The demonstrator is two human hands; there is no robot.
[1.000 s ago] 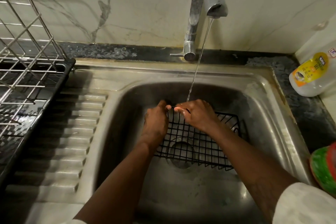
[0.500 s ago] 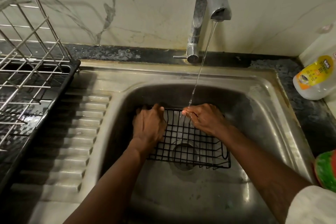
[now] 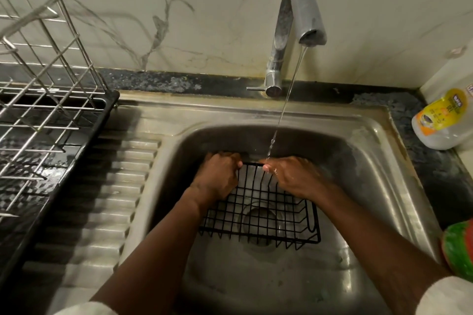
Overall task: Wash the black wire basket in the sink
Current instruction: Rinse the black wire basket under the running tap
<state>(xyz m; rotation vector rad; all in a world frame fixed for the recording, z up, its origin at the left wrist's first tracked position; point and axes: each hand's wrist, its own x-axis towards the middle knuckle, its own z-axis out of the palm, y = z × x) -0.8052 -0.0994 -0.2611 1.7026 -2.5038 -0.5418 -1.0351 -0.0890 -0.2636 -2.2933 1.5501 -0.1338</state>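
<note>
The black wire basket (image 3: pixel 263 212) lies in the steel sink (image 3: pixel 378 186), over the drain. My left hand (image 3: pixel 217 176) is closed around its far rim on the left. On that same rim, to the right, my right hand (image 3: pixel 291 176) grips too, and the thin stream from the tap (image 3: pixel 302 15) falls onto its fingers. The basket's far side is raised a little; its near edge rests on the sink floor.
A steel dish rack (image 3: pixel 43 84) stands on a black tray (image 3: pixel 64 161) at the left, beside the ribbed drainboard (image 3: pixel 107 199). A bottle with a yellow label (image 3: pixel 442 120) lies on the dark counter at the right. A green and red object (image 3: pixel 460 250) shows at the right edge.
The basket has slid left in the sink and my left hand has shifted along its far rim. The right hand stays under the water stream.
</note>
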